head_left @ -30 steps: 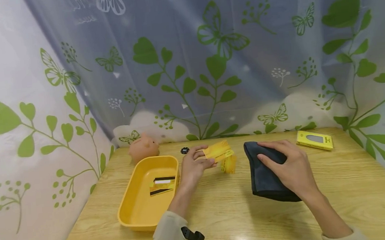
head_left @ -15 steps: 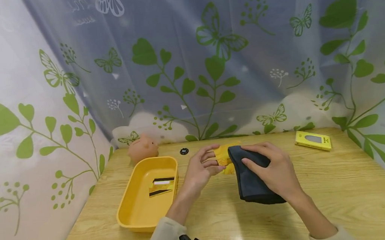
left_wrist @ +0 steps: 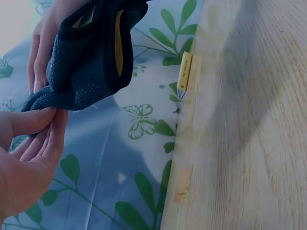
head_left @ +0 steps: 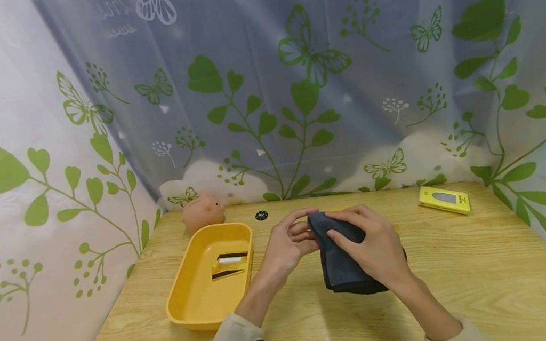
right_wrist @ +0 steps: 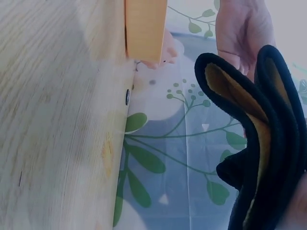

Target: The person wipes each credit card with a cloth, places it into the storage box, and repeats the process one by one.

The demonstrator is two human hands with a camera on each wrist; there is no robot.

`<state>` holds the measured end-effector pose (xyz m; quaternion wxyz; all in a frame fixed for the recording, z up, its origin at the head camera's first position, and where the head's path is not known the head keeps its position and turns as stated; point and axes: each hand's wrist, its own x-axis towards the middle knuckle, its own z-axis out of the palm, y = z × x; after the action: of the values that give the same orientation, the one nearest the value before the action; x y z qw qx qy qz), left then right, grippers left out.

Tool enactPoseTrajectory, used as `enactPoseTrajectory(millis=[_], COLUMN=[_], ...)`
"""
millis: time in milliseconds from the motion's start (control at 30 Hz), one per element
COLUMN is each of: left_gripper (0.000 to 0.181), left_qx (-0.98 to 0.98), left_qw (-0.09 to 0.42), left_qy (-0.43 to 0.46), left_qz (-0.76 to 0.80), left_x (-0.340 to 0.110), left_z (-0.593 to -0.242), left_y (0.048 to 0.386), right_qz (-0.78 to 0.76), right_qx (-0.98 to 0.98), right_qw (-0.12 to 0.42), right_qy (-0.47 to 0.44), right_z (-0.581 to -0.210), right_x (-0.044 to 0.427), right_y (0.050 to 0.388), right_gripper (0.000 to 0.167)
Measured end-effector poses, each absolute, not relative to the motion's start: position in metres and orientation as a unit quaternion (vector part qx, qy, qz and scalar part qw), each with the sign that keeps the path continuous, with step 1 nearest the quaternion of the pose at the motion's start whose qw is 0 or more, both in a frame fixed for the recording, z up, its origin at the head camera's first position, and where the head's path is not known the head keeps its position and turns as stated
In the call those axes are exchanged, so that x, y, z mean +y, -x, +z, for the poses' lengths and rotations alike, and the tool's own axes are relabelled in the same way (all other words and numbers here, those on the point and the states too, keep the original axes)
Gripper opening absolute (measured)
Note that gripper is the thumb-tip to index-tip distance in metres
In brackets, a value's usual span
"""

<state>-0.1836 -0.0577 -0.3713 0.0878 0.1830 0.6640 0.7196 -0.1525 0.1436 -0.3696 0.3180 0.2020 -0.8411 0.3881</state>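
Note:
My right hand (head_left: 380,247) grips a folded dark blue towel (head_left: 343,266) from the right, above the table. At the towel's left edge is my left hand (head_left: 281,247); in the left wrist view its thumb and fingers pinch the corner. The towel (left_wrist: 81,81) has dark edging, and yellowish layers show between its folds there and in the right wrist view. Bits of yellow show behind the towel in the head view. One yellow card (left_wrist: 183,184) lies on the table in the left wrist view. Whether any card is within the fold cannot be seen.
A yellow tray (head_left: 178,285) at the left has yellow-and-black cards (head_left: 230,273) in it. Behind it sits a pink piggy bank (head_left: 203,211), with a black chip (head_left: 261,215) to its right. At the back right lies a flat yellow box (head_left: 444,200). A patterned curtain (head_left: 249,113) bounds the table.
My right hand has brought the towel leftward to my left hand. My left hand held a yellow card a second ago and now pinches the towel's corner. The yellow cards are now mostly hidden behind the towel.

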Motion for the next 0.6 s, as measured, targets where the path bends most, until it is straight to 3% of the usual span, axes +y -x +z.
enactPoseTrajectory(millis=[300, 600], left_gripper=[0.060, 0.060], left_qx=[0.657, 0.673], left_qw=[0.075, 0.058], left_qy=[-0.186, -0.148], left_qz=[0.727, 0.723], left_x=[-0.0575, -0.0623], left_z=[-0.3706, -0.3729], left_y=[0.1820, 0.1833], right_qz=[0.337, 0.329], right_qx=[-0.842, -0.844], right_qw=[0.365, 0.375], right_qy=[-0.211, -0.199], right_z=[-0.3671, -0.3658], right_x=[0.1398, 0.1433], right_y=[0.1535, 0.1547], right_gripper=[0.037, 0.036])
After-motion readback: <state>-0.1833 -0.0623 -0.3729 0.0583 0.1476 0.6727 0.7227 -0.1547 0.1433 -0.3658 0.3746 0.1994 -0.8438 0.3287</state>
